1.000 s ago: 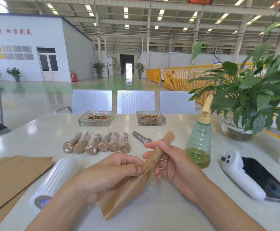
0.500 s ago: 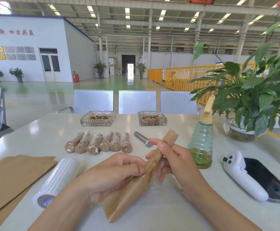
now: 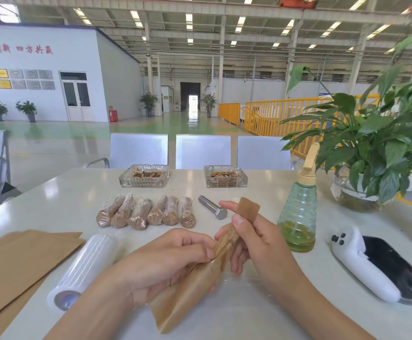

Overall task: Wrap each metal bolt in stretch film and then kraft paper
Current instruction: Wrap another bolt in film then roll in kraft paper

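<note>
Matt brown kraft paper roll [image 3: 214, 271], slightly creased. Bare bolt [image 3: 212, 210] of dull grey metal. Glossy white table [image 3: 224, 320]. Clear, shiny stretch film roll [image 3: 84, 266]. Ribbed green translucent plastic spray bottle [image 3: 298, 214].

Two glass ashtrays [image 3: 144, 176] [image 3: 225, 177], both holding butts, are sitting at the far side of the white table [image 3: 60, 200]. A green spray bottle [image 3: 297, 212] is standing to the right, near a leafy plant [image 3: 376, 148] in a glass bowl. A white controller [image 3: 362, 263] is lying beside a dark phone [image 3: 396, 268]. Three perforated chairs [image 3: 203, 151] are standing behind the table.
</note>
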